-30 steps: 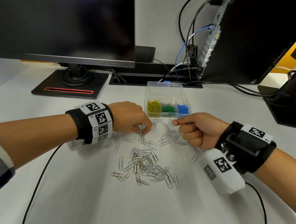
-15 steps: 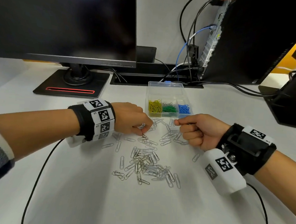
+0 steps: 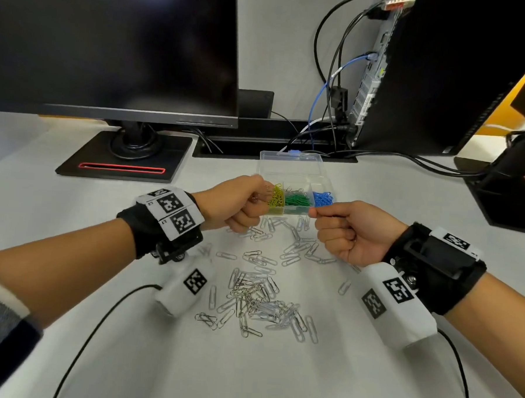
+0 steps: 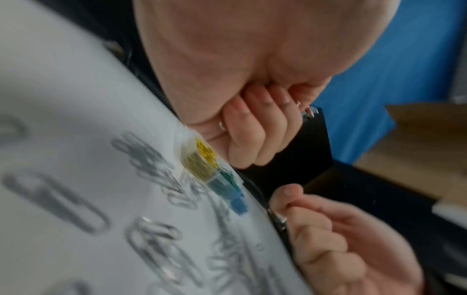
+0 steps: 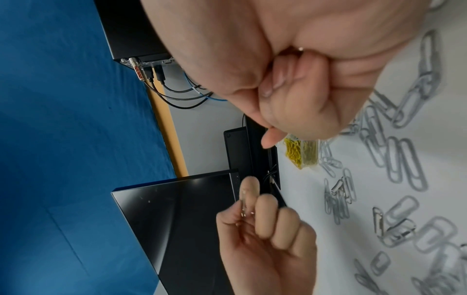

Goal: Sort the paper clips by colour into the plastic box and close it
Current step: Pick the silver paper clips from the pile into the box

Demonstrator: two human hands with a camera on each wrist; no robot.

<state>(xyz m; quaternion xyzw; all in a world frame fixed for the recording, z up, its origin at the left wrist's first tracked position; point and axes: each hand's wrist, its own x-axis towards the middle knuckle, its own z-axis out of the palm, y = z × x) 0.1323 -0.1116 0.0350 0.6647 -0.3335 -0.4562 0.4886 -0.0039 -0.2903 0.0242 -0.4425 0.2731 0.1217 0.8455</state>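
A clear plastic box (image 3: 290, 165) stands open at the back of the desk, its lid laid back. Its front compartments hold yellow clips (image 3: 276, 196), green clips (image 3: 297, 199) and blue clips (image 3: 322, 197). Silver paper clips (image 3: 256, 299) lie scattered on the desk in front of it. My left hand (image 3: 256, 198) is lifted at the box's front left corner and pinches silver clips (image 5: 243, 201). My right hand (image 3: 315, 213) is a fist at the box's front right edge, with a silver clip (image 4: 276, 217) pinched between thumb and forefinger.
A monitor on a black stand (image 3: 126, 158) is at the back left. A computer case (image 3: 428, 85) with cables is at the back right, and a black device (image 3: 511, 193) stands at the far right. Thin black cables (image 3: 96, 327) trail from both wrist cameras.
My left hand has risen off the silver pile with clips and moved back to the box's front left corner. The right hand has shifted slightly towards the box's front edge.
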